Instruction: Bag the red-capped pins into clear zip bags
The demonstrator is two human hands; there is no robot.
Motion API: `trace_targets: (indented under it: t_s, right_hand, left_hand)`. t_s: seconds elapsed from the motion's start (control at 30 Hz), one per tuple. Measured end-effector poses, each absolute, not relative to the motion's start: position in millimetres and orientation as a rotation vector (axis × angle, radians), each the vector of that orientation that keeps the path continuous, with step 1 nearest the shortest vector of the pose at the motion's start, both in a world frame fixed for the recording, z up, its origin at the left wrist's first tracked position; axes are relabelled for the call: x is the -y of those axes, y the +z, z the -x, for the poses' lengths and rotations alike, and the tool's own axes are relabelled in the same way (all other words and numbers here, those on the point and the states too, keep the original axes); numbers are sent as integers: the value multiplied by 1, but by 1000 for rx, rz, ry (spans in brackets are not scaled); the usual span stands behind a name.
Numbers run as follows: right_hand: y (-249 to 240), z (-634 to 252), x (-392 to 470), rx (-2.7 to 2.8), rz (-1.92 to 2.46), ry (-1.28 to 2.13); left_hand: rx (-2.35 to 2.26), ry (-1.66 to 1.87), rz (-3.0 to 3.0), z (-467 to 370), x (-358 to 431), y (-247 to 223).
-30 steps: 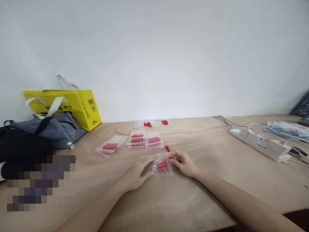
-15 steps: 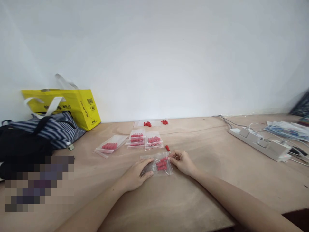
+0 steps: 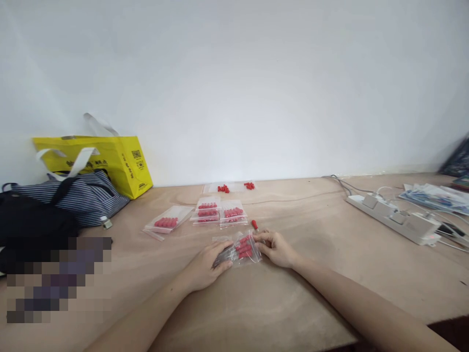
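A clear zip bag (image 3: pixel 237 259) lies between my hands on the table, several small red-capped pieces (image 3: pixel 245 248) inside it. My left hand (image 3: pixel 205 264) is closed on the bag's left end, thumb at the near side and fingers over the far side. At the bag's right edge, by its opening, my right hand (image 3: pixel 273 247) pinches the plastic. Whether a red piece is also between those fingertips, I cannot tell. One loose red-capped piece (image 3: pixel 254 225) with a thin stem lies just beyond my right fingers.
Filled bags of red pieces (image 3: pixel 208 213) lie beyond my hands, another small stack (image 3: pixel 166 222) to their left. Loose red pieces (image 3: pixel 223 188) rest on plastic near the wall. A yellow bag (image 3: pixel 124 166) and striped bag (image 3: pixel 91 195) stand left; a power strip (image 3: pixel 392 217) lies right.
The red pieces in the bag have shifted slightly left and now lie more side by side. My right fingers have moved a little at the bag's edge; my left hand stays put.
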State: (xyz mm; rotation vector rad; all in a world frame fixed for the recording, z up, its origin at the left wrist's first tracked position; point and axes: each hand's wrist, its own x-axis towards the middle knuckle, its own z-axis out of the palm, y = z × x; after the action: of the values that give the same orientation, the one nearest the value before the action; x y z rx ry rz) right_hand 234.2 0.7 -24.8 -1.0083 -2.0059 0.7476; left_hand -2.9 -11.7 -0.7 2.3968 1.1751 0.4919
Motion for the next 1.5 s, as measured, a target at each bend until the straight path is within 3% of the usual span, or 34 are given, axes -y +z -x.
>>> trace_targets:
  t_s: [0.53,0.83,1.1,1.37,1.5]
  right_hand:
    - [-19,-232,6,2139,885,773]
    - [-37,-225,-26,1662,1418,504]
    - [-29,-215,-43,1666,1650,557]
    - [-19,-245,-48,1583,1545,680]
    - [-18,-260,-42,1436,1355,903]
  left_hand:
    - [-1184,485,-2414,4,10,-4]
    - [-1169,490,-2400,2,13,3]
    - [-1178,449,-2394,2,14,5]
    - [-1149,480,-2401,3,13,2]
    - [-1148,511,-2400,4,12,0]
